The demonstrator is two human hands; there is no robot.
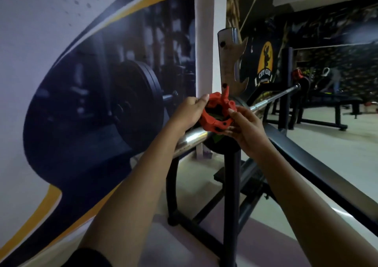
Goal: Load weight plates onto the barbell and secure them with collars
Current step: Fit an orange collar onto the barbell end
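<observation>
A red clamp collar (218,113) sits around the chrome sleeve (190,141) of the barbell, right against a dark weight plate (223,146) that is mostly hidden behind it. Its lever stands up, open. My left hand (189,111) grips the collar's left side. My right hand (245,126) holds its right and lower edge. The bar's shaft (274,99) runs back to the right, where another red collar (296,74) and a plate sit on the far end.
The bar rests on a black bench rack with a notched steel upright (230,62). A printed wall mural (102,82) is close on the left. A black bench frame (319,158) runs along the right, with pale floor (337,144) beyond.
</observation>
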